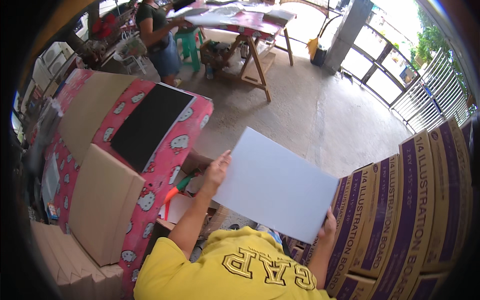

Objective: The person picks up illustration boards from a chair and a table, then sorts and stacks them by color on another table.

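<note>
In front of my body a large white rectangular board point(277, 185) is held tilted between my two hands. My left hand point(216, 172) grips its left edge, fingers toward the upper corner. On the opposite side, my right hand point(327, 227) closes round the lower right edge, partly hidden by the board. I cannot make out whether it is one sheet or a thin stack. To the left, a black sheet point(152, 122) with a pale edge lies on a table with a pink cartoon-patterned cover point(145, 200). A brown cardboard box point(102, 205) sits beside that sheet.
Tall stacks of brown and purple cartons point(385, 210) rise close on my right. Folded cardboard point(75, 260) stands at the lower left. An orange and green handle point(181, 186) shows by the table. Farther off, another person point(157, 40) stands at a wooden trestle table point(255, 65).
</note>
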Tool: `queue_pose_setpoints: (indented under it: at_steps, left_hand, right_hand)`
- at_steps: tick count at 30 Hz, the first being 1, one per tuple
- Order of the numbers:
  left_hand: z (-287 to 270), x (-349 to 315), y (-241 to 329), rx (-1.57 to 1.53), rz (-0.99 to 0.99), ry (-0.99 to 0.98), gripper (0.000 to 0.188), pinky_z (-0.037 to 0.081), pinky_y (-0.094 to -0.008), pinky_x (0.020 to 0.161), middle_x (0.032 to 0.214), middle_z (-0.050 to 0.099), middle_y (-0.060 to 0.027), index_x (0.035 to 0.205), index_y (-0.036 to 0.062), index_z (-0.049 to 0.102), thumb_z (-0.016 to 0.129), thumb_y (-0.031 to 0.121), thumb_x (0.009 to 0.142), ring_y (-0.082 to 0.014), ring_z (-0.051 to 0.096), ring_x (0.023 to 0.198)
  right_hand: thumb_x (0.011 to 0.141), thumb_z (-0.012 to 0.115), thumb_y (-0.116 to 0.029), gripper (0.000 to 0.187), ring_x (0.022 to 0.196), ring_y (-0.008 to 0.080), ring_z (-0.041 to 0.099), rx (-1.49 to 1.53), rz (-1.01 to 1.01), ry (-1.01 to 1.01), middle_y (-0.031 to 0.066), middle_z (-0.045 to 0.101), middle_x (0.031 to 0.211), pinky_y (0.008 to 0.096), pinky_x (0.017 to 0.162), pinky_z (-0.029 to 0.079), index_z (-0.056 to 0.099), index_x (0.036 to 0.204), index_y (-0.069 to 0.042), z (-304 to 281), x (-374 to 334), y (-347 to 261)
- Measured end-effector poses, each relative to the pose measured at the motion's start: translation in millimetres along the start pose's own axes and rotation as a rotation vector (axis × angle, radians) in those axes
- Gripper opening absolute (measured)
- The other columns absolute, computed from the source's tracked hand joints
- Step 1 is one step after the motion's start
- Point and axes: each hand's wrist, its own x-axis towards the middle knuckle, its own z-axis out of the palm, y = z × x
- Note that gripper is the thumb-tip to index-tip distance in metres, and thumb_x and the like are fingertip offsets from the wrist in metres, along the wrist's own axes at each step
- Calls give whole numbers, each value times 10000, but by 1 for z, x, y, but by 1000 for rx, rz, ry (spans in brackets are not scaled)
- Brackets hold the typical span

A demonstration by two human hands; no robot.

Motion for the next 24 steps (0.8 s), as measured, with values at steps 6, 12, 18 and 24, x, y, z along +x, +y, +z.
queue_pose_setpoints:
  at_steps: [6,12,18,24]
  left_hand:
    - [8,97,-14,-323,-272,-47,554,329,-286,950,1195,487,-101,1215,-32,418,364,423,903,-167,448,1101]
    - [14,162,0,-315,-273,77,555,317,-287,956,1207,478,-100,1222,-26,411,353,426,905,-166,425,1128]
    - [11,228,-17,-315,-308,173,541,372,-278,899,1158,514,-81,1198,-11,447,444,423,874,-160,492,1039]
    - [3,304,-40,-151,-369,307,529,307,-281,958,1191,488,-92,1199,0,452,461,412,868,-160,425,1114]
  right_hand:
    - [920,351,-219,360,963,231,536,-106,212,-78,159,520,1096,347,837,457,420,1152,48,37,163,-32]
    - [902,389,-212,329,926,242,556,-134,418,-77,140,563,1037,356,827,454,482,1094,38,99,275,-47]
    - [907,365,-220,334,941,241,546,-179,497,-126,146,548,1065,375,847,438,461,1119,21,145,362,-53]
    - [910,326,-236,377,1039,244,498,-250,446,-171,149,510,1131,373,903,400,431,1165,20,197,422,-49]
